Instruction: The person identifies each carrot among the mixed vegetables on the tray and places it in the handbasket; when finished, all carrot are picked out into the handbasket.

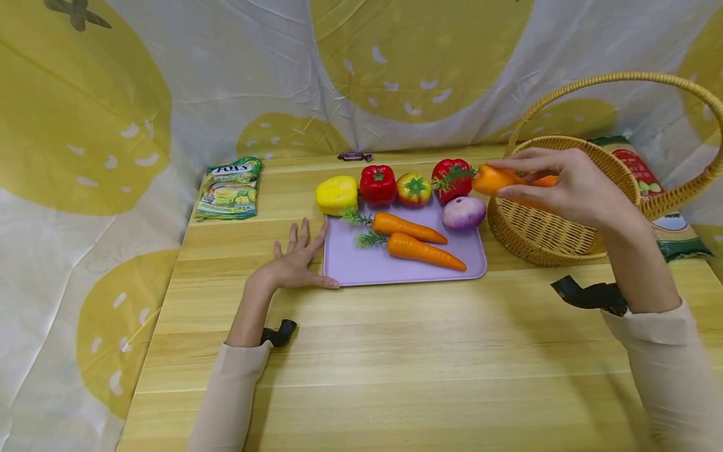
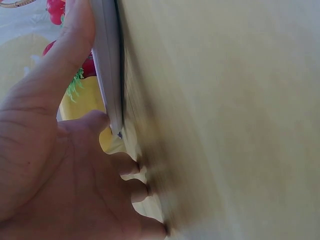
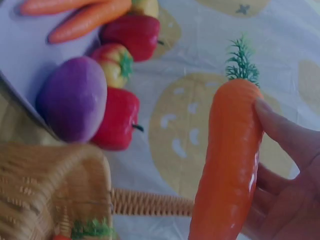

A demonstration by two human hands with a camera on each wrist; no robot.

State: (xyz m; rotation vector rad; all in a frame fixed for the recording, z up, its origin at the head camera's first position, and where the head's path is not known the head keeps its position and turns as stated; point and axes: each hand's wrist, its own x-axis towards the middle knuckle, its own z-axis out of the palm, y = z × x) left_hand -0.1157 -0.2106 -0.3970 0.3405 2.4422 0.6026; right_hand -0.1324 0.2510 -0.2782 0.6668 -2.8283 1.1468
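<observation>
My right hand pinches an orange carrot with a feathery green top, held up over the left side of a wicker basket. My left hand lies with fingers spread at the left edge of a lilac tray, thumb at its front corner. Two more carrots lie across the tray. Along its back edge sit a yellow pepper, a red pepper, a red-and-yellow fruit and another red pepper. A purple onion-like vegetable sits at the tray's right side.
The basket's tall arched handle rises at the right. Behind it leans a red and green packet. A green Fox's bag lies at the back left, and a purple-wrapped candy near the cloth backdrop.
</observation>
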